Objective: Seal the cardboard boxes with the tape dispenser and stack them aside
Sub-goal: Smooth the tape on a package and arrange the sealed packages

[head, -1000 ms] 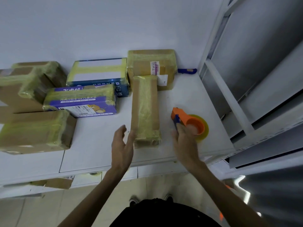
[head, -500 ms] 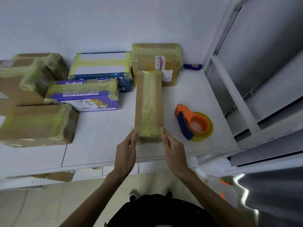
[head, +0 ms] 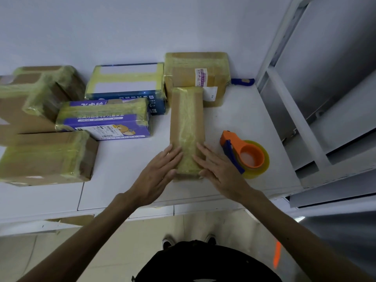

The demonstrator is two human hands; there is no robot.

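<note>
A narrow cardboard box [head: 187,123], taped lengthwise in yellowish tape, lies on the white table [head: 126,176] with its long axis running near to far. The left hand [head: 160,174] and the right hand [head: 220,171] rest flat on its near end, one on each side of the tape strip. Their fingers are straight and slightly spread, and neither hand grips anything. The orange-and-blue tape dispenser [head: 243,154] lies on the table just right of the box, beside the right hand; contact between them cannot be told. The box's far end meets a labelled brown box [head: 195,72] at the wall. To the left lie a blue box [head: 126,82], a purple box [head: 105,119] and a large taped carton [head: 44,157]. Grey metal shelving [head: 325,98] stands at the right.
</note>
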